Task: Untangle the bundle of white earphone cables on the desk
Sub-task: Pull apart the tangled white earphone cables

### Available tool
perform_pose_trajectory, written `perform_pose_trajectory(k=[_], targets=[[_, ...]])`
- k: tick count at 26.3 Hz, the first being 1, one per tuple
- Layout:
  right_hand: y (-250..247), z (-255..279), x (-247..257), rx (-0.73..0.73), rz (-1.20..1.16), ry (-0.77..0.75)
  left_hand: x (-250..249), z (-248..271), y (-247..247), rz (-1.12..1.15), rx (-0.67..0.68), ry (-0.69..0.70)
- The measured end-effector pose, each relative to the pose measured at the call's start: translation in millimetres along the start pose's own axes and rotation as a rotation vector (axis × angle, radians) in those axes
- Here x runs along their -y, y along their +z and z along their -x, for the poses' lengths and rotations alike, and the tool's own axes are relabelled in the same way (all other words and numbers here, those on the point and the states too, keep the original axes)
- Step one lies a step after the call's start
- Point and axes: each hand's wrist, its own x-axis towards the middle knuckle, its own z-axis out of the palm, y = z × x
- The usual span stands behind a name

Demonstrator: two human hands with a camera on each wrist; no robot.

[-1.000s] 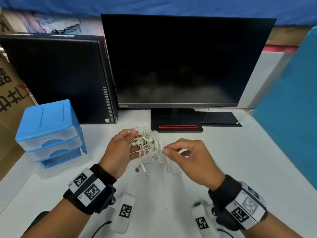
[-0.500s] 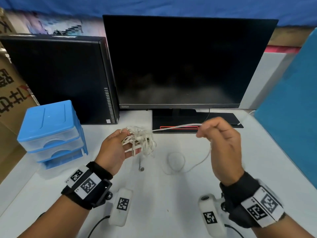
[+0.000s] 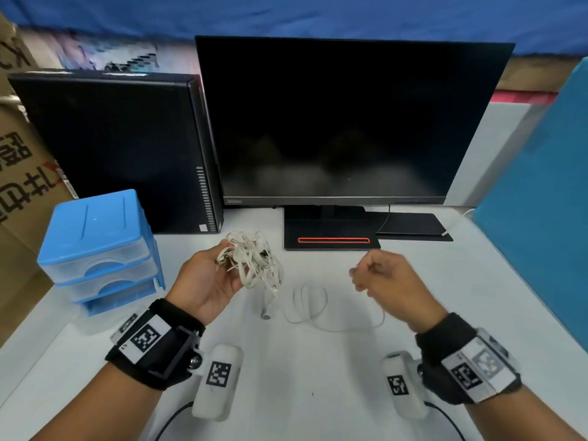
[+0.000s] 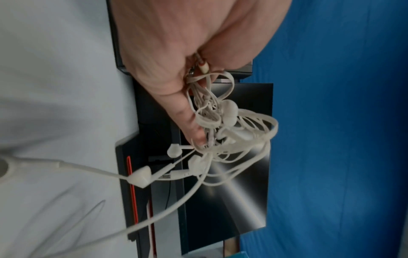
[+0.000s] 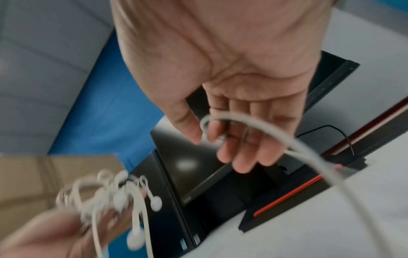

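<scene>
Head view: the left hand [image 3: 206, 281] holds the bundle of white earphone cables [image 3: 254, 262] up over the white tabletop [image 3: 318, 377], fingers curled round it. The right hand [image 3: 385, 278] pinches one loose cable [image 3: 315, 313] that loops down onto the tabletop between the hands. A black monitor [image 3: 343, 122] stands behind.

Left wrist view: the thumb [image 4: 187, 122] presses the bundle; earbuds [image 4: 229, 113] hang in the loops.

Right wrist view: the fingers [image 5: 243, 148] curl round the loose cable; the picture is blurry.
</scene>
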Motion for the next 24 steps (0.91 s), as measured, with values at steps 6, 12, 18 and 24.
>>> perform_pose_trajectory(k=[6,12,18,24], targets=[[47.4,31.9,4.0,-0.106,0.217,-0.348,4.5,12.1,17.8,0.070,0.068,-0.038],[59.8,41.0,14.7,0.301,-0.334,-0.114,10.6,21.2,28.0,0.049,0.081,-0.023],[39.9,41.6,34.1,0.165,-0.400,-0.124,11.8,17.9,18.2,-0.237,0.079,-0.052],[28.5,30.7,27.8,0.150,-0.132,-0.195,26.1,17.5,15.7,-0.693,0.011,0.492]])
